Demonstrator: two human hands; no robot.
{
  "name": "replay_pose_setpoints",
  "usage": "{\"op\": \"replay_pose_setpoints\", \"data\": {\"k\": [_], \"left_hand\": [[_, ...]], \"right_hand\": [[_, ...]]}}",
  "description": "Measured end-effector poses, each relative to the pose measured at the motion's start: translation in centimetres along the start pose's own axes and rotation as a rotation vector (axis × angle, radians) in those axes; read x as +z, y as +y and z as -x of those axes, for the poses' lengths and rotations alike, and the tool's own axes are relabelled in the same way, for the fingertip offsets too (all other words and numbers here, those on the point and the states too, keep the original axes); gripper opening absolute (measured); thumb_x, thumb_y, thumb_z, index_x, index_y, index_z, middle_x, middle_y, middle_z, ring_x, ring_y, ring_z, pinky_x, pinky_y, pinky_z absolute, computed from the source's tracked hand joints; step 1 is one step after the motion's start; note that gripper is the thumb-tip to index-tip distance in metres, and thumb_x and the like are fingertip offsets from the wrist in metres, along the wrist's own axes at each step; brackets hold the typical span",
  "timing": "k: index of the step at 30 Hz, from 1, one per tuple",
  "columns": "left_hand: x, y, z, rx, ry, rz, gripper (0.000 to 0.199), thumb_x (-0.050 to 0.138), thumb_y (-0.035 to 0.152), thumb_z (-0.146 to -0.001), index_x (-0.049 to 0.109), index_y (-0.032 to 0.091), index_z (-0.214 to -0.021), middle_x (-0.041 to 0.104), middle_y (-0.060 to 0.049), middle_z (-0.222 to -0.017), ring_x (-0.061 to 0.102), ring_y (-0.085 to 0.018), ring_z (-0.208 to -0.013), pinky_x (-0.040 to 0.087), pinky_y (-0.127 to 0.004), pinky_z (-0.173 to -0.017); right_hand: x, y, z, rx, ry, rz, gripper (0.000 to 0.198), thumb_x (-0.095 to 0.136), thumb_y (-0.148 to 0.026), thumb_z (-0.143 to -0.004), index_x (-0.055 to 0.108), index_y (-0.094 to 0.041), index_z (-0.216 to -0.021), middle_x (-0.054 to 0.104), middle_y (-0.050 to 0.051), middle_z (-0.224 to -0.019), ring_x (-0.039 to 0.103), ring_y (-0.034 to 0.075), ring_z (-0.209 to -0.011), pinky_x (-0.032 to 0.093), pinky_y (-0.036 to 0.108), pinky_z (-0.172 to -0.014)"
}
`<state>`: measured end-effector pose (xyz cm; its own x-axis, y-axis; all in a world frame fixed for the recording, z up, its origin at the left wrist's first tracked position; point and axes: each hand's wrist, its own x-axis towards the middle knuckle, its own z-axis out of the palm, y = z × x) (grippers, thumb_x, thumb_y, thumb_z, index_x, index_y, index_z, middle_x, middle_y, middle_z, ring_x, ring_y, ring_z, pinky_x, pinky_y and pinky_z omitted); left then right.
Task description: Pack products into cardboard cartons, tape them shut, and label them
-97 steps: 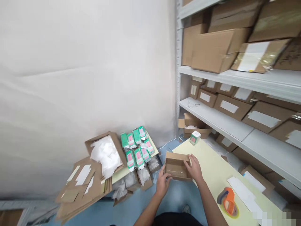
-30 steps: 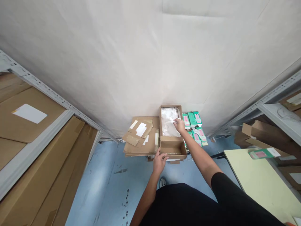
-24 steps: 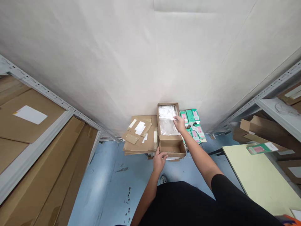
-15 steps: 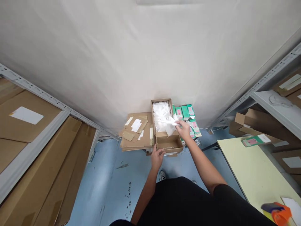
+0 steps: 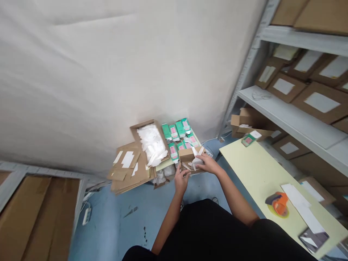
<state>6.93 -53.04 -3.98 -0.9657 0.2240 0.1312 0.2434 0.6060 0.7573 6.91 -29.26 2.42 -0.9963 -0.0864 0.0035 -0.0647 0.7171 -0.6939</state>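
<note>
My left hand (image 5: 181, 180) is closed on the near left edge of a small open cardboard box (image 5: 186, 156). In my right hand (image 5: 210, 165) are crumpled pieces of white packing paper (image 5: 198, 159), partly inside that box and sticking up over its rim. Behind and to the left, a larger cardboard box (image 5: 160, 127) full of white paper scraps (image 5: 152, 142) sits tilted. Several green-and-pink small cartons (image 5: 174, 132) stand just beyond the small box, some with torn or open tops.
Flattened cardboard sheets (image 5: 146, 175) lie stacked at left. On the right, a pale yellow table (image 5: 244, 174) bears an orange tape dispenser (image 5: 280, 203), a green carton (image 5: 248, 140) and a phone-like dark object (image 5: 314, 239). Shelves (image 5: 296, 108) with boxes stand beyond; large cartons (image 5: 29, 217) are at left.
The view has swung right. Both hands and the small box have moved right, away from the box of paper scraps. My right hand has brought the white paper down into the small box.
</note>
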Motion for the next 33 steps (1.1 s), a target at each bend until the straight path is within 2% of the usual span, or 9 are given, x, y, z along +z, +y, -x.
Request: {"op": "replay_pose_setpoints", "data": {"k": [2,6,8,12,15,19,23,29,33], "left_hand": [[3.2,2.4,-1.1,0.068,-0.038,0.024,0.013,0.072,0.025,-0.089,0.081,0.024,-0.098,0.051,-0.008,-0.157,0.054,-0.033,-0.14,0.054,-0.047,-0.108],[9.7,7.4,-2.9,0.189,-0.142,0.07,0.014,0.072,0.026,-0.089,0.081,0.025,-0.098,0.048,-0.008,-0.159,0.055,-0.032,-0.139,0.052,-0.047,-0.11],[12.6,9.7,-3.5,0.239,-0.205,0.083,0.014,0.072,0.026,-0.088,0.081,0.025,-0.098,0.048,-0.008,-0.16,0.056,-0.031,-0.139,0.05,-0.047,-0.113],[18.1,13.8,-4.6,0.315,-0.385,0.098,0.013,0.073,0.026,-0.087,0.081,0.025,-0.098,0.05,-0.007,-0.158,0.06,-0.03,-0.134,0.05,-0.046,-0.112],[22.0,16.0,-5.7,0.365,-0.523,0.114,0.015,0.075,0.026,-0.087,0.082,0.026,-0.1,0.049,-0.006,-0.159,0.062,-0.031,-0.132,0.051,-0.047,-0.112],[27.4,17.9,-7.5,0.419,-0.7,0.125,0.017,0.076,0.022,-0.085,0.082,0.025,-0.101,0.048,-0.007,-0.16,0.056,-0.033,-0.138,0.048,-0.049,-0.116],[33.1,18.9,-9.4,0.465,-0.876,0.162,0.018,0.074,0.019,-0.085,0.082,0.023,-0.101,0.044,-0.008,-0.162,0.047,-0.035,-0.146,0.044,-0.049,-0.12],[41.0,20.0,-11.8,0.415,-1.214,0.227,0.019,0.068,0.017,-0.082,0.081,0.02,-0.095,0.043,-0.008,-0.163,0.056,-0.035,-0.137,0.054,-0.046,-0.109],[43.9,20.4,-13.1,0.416,-1.402,0.207,0.022,0.071,0.018,-0.075,0.082,0.024,-0.093,0.056,-0.009,-0.153,0.065,-0.03,-0.126,0.052,-0.046,-0.109]], "right_hand": [[-2.0,2.4,1.7,0.081,0.063,-0.029,0.049,0.066,-0.033,-0.094,0.063,-0.023,-0.142,0.065,0.013,-0.139,0.062,0.031,-0.127,0.049,0.043,-0.108],[-5.9,7.1,5.6,0.206,0.374,-0.087,0.049,0.053,-0.031,-0.1,0.057,-0.023,-0.148,0.063,0.011,-0.144,0.06,0.028,-0.132,0.046,0.044,-0.113],[-8.0,9.5,8.1,0.24,0.47,-0.116,0.047,0.052,-0.035,-0.101,0.058,-0.024,-0.146,0.064,0.01,-0.143,0.06,0.026,-0.131,0.046,0.042,-0.113],[-11.4,13.5,13.2,0.44,0.352,-0.055,0.04,0.056,-0.037,-0.1,0.067,-0.025,-0.136,0.068,0.01,-0.135,0.065,0.027,-0.123,0.05,0.038,-0.105],[-12.8,15.6,16.5,0.678,0.275,0.018,0.05,0.061,-0.04,-0.097,0.06,-0.025,-0.145,0.065,0.013,-0.14,0.066,0.03,-0.12,0.051,0.037,-0.099],[-14.0,17.2,19.6,0.909,0.36,0.058,0.059,0.059,-0.041,-0.099,0.047,-0.027,-0.155,0.06,0.014,-0.147,0.068,0.033,-0.117,0.051,0.039,-0.096],[-15.2,18.3,21.4,1.049,0.486,0.063,0.058,0.06,-0.037,-0.097,0.049,-0.026,-0.153,0.057,0.014,-0.149,0.067,0.033,-0.117,0.05,0.041,-0.098],[-16.8,18.9,22.1,1.123,0.686,0.039,0.051,0.061,-0.034,-0.095,0.058,-0.021,-0.145,0.059,0.013,-0.148,0.058,0.031,-0.133,0.046,0.042,-0.11],[-16.5,19.6,20.6,1.116,0.84,-0.087,0.048,0.063,-0.036,-0.093,0.063,-0.023,-0.14,0.066,0.011,-0.14,0.061,0.029,-0.13,0.046,0.044,-0.111]]}}
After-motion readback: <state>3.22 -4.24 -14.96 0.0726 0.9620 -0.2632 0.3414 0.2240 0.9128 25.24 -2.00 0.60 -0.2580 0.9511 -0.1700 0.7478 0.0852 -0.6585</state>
